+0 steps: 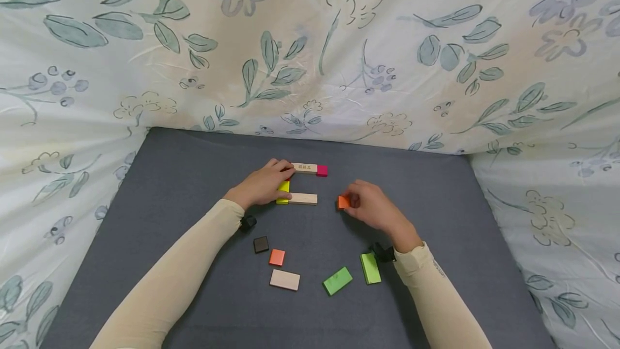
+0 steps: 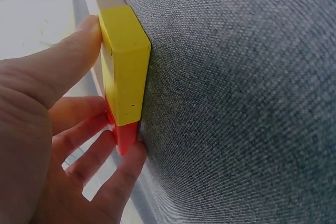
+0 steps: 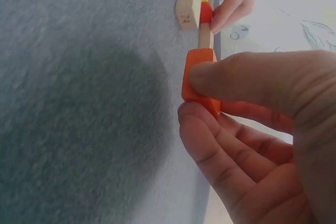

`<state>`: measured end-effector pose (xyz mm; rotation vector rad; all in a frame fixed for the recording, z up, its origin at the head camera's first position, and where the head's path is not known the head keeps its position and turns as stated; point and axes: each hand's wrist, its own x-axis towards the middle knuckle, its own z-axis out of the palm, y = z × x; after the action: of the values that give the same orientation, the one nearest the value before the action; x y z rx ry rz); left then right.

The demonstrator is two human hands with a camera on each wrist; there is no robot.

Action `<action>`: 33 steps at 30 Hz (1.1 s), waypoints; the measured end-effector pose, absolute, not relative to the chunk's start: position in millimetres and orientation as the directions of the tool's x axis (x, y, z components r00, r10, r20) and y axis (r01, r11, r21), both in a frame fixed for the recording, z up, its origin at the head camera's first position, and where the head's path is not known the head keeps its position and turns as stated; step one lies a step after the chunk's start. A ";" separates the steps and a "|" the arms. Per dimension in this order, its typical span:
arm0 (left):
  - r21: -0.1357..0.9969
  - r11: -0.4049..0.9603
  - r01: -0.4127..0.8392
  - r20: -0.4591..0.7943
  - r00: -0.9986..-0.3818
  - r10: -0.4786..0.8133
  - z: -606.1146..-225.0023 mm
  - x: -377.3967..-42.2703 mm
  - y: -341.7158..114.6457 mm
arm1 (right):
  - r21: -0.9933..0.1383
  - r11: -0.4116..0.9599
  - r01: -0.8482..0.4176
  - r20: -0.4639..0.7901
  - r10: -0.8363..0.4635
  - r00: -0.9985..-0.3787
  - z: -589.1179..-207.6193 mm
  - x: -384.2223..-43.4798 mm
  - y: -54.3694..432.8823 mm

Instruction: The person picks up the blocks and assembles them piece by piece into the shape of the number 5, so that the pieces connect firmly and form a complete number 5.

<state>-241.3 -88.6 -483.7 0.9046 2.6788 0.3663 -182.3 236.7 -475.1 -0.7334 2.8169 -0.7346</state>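
- On the dark cloth [image 1: 242, 316] or just above, cannot tell: pinching an orange block [image 1: 342, 203] with the right hand [image 1: 373, 206], to the right of the plain wooden block [image 1: 303, 199], apart from it.
- With the left hand [image 1: 261, 185], fingers spread, touching a yellow block [image 2: 126, 77] and a red block [image 2: 126, 137], seemingly for steadying.
- Probably in the middle of joining blocks end to end.
- For the next move, likely necessary to align the orange block carefully, without pushing the row.

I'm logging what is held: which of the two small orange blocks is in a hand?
The small orange block pinched by the right hand; the other orange block lies on the dark grey cloth, untouched by either hand.
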 end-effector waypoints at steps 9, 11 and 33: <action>0.324 0.774 0.543 -0.191 -0.764 0.616 -484.4 -242.3 -87.7 | -0.485 0.757 -0.438 0.006 -0.498 -0.867 -471.9 -186.9 224.8; 0.323 0.774 0.544 -0.190 -0.764 0.616 -484.4 -242.3 -87.8 | -0.481 0.758 -0.440 0.007 -0.499 -0.867 -471.2 -187.9 222.3; 0.341 0.755 0.559 -0.168 -0.754 0.635 -485.6 -242.8 -90.8 | -0.472 0.770 -0.430 -0.020 -0.497 -0.867 -473.0 -195.5 198.7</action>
<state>-242.8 -90.8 -485.6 0.9318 2.6801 0.3937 -195.5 198.7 -473.0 -0.7432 2.8188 -0.6991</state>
